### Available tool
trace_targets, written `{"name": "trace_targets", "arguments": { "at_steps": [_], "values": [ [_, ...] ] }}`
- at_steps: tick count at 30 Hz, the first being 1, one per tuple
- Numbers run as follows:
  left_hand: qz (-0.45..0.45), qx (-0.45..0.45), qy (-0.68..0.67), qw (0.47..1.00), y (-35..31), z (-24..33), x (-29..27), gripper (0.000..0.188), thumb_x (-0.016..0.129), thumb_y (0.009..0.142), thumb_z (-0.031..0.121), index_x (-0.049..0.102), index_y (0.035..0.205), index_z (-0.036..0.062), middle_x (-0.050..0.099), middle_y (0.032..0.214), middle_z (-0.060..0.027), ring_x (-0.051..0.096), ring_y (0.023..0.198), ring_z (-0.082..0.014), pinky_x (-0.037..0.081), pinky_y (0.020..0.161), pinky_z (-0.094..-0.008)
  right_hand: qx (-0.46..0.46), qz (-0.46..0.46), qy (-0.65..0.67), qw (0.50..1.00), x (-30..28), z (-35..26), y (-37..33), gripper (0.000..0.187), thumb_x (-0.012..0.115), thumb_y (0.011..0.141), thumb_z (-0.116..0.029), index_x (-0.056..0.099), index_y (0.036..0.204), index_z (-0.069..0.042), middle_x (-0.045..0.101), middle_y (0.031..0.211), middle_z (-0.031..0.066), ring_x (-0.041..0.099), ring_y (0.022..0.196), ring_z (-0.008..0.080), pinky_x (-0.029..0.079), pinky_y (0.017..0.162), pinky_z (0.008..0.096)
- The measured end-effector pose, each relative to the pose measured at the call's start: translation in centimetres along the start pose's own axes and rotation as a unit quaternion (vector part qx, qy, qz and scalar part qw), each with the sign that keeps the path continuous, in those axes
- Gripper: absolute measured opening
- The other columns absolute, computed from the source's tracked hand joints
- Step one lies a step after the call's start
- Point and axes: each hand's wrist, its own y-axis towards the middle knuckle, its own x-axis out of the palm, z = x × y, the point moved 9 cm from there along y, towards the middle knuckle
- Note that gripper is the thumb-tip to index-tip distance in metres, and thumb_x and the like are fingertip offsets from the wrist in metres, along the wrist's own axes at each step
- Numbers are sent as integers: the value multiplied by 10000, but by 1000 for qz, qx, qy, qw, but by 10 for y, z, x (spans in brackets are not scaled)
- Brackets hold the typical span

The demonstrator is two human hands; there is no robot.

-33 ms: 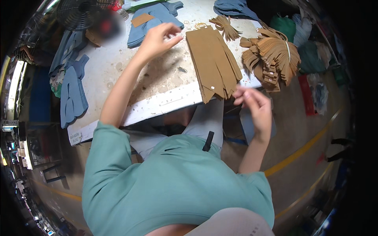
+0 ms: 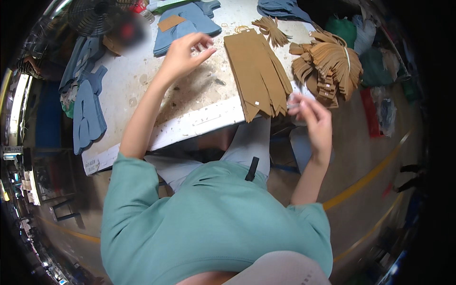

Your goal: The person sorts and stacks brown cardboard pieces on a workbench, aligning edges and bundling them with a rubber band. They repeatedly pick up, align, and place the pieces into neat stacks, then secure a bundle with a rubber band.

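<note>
A stack of long flat brown cut pieces [image 2: 249, 66] lies on the white table, its notched near end overhanging the front edge. One small white square [image 2: 257, 103] sits on the top piece. My left hand [image 2: 187, 54] hovers to the left of the stack, fingers curved and apart, with nothing in it. Just off the near right corner of the stack is my right hand [image 2: 313, 116]. Its fingertips are drawn together and slightly blurred; what they hold, if anything, cannot be made out.
Blue cut pieces [image 2: 190, 16] lie at the back with a brown piece [image 2: 171, 23] on top. More blue pieces [image 2: 88, 116] are at the left edge. Bundled brown strips [image 2: 337, 64] stand right; a smaller bundle [image 2: 273, 32] lies behind. A fan [image 2: 97, 16] is far left.
My right hand has shifted slightly right and up, away from the stack's corner. My left hand has moved a little left and nearer to me. The stack looks almost unchanged.
</note>
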Motion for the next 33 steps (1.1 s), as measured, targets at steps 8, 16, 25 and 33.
{"name": "trace_targets", "arguments": {
  "at_steps": [8, 16, 25, 33],
  "values": [
    [101, -195, 44, 975, -164, -11, -63, 121, 691, 845, 145, 691, 884, 31, 672, 819, -49, 606, 693, -122, 475, 672, -246, -8, 131, -457, 880, 1, 16, 52, 353, 553, 906, -364, 703, 1056, -82, 681, 907, 207, 657, 888, 376, 506, 800, 421],
    [165, -230, 3, 959, -232, -31, -49, 84, 677, 828, 97, 686, 883, 35, 617, 840, -91, 643, 804, -202, 520, 717, -302, -68, 90, -508, 854, 6, -10, 83, 354, 570, 905, -361, 682, 1130, -112, 699, 980, 161, 674, 940, 300, 507, 827, 353],
    [177, -205, 44, 962, -232, -21, -56, 72, 669, 830, 104, 670, 838, 33, 620, 838, -90, 610, 812, -245, 491, 703, -342, -45, -49, -337, 939, 11, 52, 224, 338, 600, 897, -321, 692, 1036, -27, 649, 714, 43, 556, 578, 133, 463, 563, 311],
    [225, -136, 99, 960, -228, 1, -69, 46, 665, 805, 77, 642, 817, 39, 614, 838, -100, 584, 795, -293, 476, 702, -375, 126, -46, -344, 929, 30, 86, 252, 356, 588, 913, -380, 641, 827, -39, 564, 684, 19, 499, 576, 128, 416, 537, 292]
  ]
}}
